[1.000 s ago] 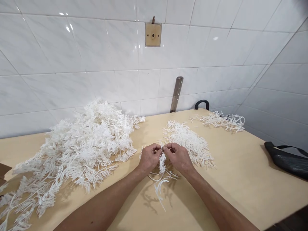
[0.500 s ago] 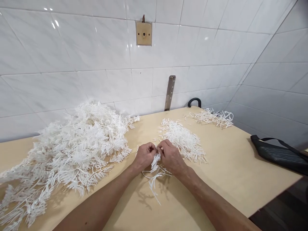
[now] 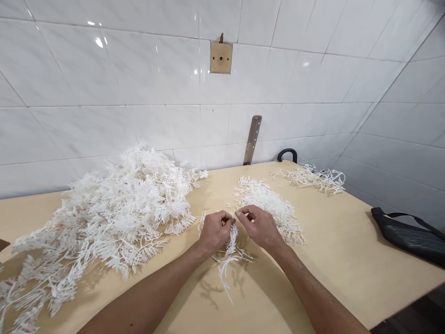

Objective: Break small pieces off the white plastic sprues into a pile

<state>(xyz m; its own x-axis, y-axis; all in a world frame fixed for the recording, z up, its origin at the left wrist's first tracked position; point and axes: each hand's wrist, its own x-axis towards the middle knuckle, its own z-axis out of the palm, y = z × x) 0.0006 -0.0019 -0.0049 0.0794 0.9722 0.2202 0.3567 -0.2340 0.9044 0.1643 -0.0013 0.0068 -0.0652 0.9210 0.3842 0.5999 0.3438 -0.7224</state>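
Note:
My left hand (image 3: 217, 230) is closed in a pinch on a white branching plastic sprig (image 3: 232, 241), which hangs below its fingertips over the table. Just to the right, my right hand (image 3: 257, 224) has thumb and forefinger pressed close together; whatever is between them is too small to make out. A large heap of white branching sprigs (image 3: 128, 204) lies left of my hands. Behind my right hand is a smaller pile of short white pieces (image 3: 274, 204). Thin white stems (image 3: 225, 271) lie below the hands.
The tan table (image 3: 333, 260) meets a tiled wall. Bare white stems (image 3: 316, 178) lie at the back right by a black hook-shaped handle (image 3: 288, 154). A black bag (image 3: 410, 234) rests at the right edge. A metal strip (image 3: 252, 140) leans on the wall.
My right hand has moved a little away from my left hand, opening a small gap between the fingertips. The whole view has shifted slightly, with things appearing further right and lower.

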